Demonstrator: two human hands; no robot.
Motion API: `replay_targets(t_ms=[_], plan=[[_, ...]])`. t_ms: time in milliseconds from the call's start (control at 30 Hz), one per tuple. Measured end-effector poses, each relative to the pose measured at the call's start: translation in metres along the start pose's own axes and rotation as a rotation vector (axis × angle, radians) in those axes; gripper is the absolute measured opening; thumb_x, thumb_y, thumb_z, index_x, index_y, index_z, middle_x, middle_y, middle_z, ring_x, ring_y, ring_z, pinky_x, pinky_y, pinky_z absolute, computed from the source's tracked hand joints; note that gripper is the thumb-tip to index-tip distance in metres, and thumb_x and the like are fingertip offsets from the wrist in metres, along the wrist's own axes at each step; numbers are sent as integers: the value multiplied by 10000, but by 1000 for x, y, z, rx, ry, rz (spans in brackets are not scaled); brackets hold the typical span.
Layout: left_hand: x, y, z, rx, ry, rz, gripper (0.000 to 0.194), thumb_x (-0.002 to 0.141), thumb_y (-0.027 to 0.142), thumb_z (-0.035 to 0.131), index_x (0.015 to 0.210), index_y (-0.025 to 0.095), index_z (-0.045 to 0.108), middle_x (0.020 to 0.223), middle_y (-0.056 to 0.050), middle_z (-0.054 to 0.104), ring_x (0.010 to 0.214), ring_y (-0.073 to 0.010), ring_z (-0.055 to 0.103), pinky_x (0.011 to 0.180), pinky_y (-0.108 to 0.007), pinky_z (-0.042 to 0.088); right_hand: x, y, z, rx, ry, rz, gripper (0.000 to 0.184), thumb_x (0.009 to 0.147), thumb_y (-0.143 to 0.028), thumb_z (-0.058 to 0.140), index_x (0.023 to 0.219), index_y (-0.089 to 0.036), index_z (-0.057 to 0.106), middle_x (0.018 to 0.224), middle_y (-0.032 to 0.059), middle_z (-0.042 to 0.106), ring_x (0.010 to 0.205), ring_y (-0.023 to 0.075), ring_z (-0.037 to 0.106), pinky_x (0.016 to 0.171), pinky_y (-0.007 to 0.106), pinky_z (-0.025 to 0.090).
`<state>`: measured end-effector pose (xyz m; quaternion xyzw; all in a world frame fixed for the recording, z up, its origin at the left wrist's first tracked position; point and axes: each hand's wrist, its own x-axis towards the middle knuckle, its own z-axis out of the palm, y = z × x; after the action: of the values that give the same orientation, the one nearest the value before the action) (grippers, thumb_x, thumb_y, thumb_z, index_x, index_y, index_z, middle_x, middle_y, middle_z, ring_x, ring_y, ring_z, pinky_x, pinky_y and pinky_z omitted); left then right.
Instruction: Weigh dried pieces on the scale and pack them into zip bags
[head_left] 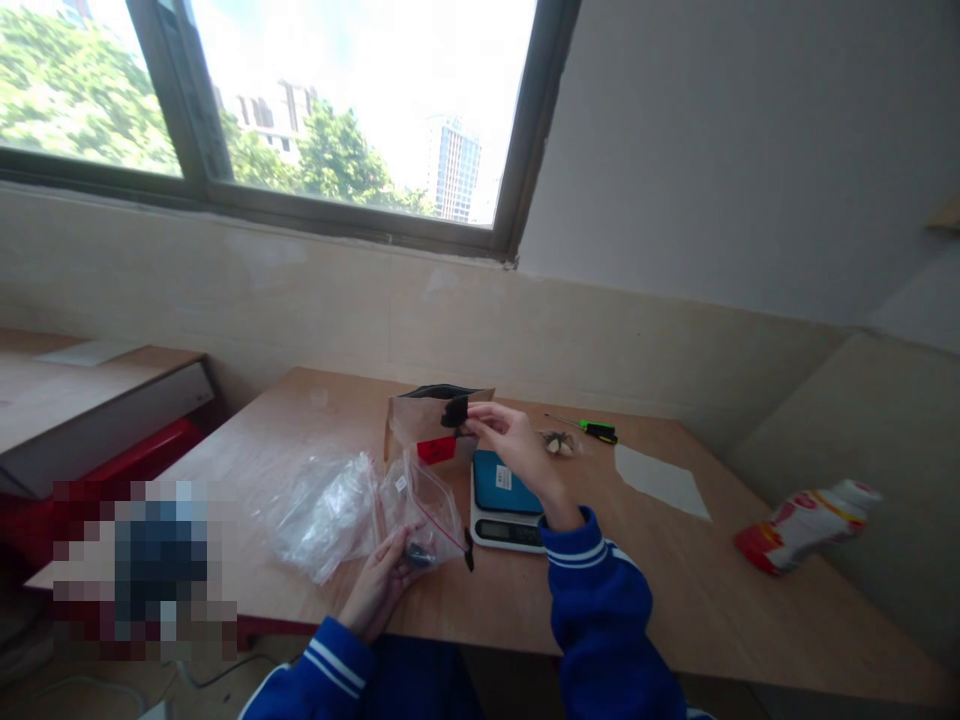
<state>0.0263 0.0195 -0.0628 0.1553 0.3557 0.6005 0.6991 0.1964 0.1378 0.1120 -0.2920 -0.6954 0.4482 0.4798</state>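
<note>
Zip bag (420, 505) over plywood table (660, 590), window (337, 120) beyond.

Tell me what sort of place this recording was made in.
Probably a small indoor workroom: a wooden table holds a digital scale and a green-handled screwdriver, beneath a window overlooking trees and tall buildings.

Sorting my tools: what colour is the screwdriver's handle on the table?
The screwdriver's handle is green and black, clearest in the head view.
</note>
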Motion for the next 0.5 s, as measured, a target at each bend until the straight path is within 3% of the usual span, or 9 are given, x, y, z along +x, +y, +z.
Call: replay_targets(t_ms=[133, 267, 400, 500], plan=[[0, 0, -1, -14, -14, 7, 341, 787, 315, 690, 1086, 156, 657, 967, -91, 747, 916, -218, 701, 933, -377, 507, 22, 1, 7, -37, 157, -105, 246, 766, -366, 673, 886, -152, 687, 1090, 104, 697, 904, 198, 680, 836, 347, 561], [-1, 1, 0, -4, -41, 7, 375, 777, 361, 698, 1091, 157, 662, 966, -98, 749, 944, -228, 696, 956, -386, 493, 43, -8, 7, -161, 227, -234, 180, 847, -301, 589, 931, -158, 659, 1158, 103, 660, 908, 174, 676, 833, 324, 563], [-1, 1, 0, -14, -46, 10, 390, 757, 400, 711, 1068, 168, 676, 986, -96, 747, 977, -239, 686, 974, -399, 479, 54, -19, 2, -617, 144, -352, 177, 908, -164, 484, 891, -170, 660, 1113, 97, 645, 1010, 188, 635, 902, 333, 516], [0, 0, -1, -33, -56, 9, 417, 717, 413, 744, 1054, 176, 683, 968, -91, 750, 992, -250, 680, 995, -421, 461, 53, -22, 3, -916, 28, -353, 252, 910, -67, 424, 937, -172, 652, 1176, 104, 600, 1074, 197, 603, 958, 342, 472]])
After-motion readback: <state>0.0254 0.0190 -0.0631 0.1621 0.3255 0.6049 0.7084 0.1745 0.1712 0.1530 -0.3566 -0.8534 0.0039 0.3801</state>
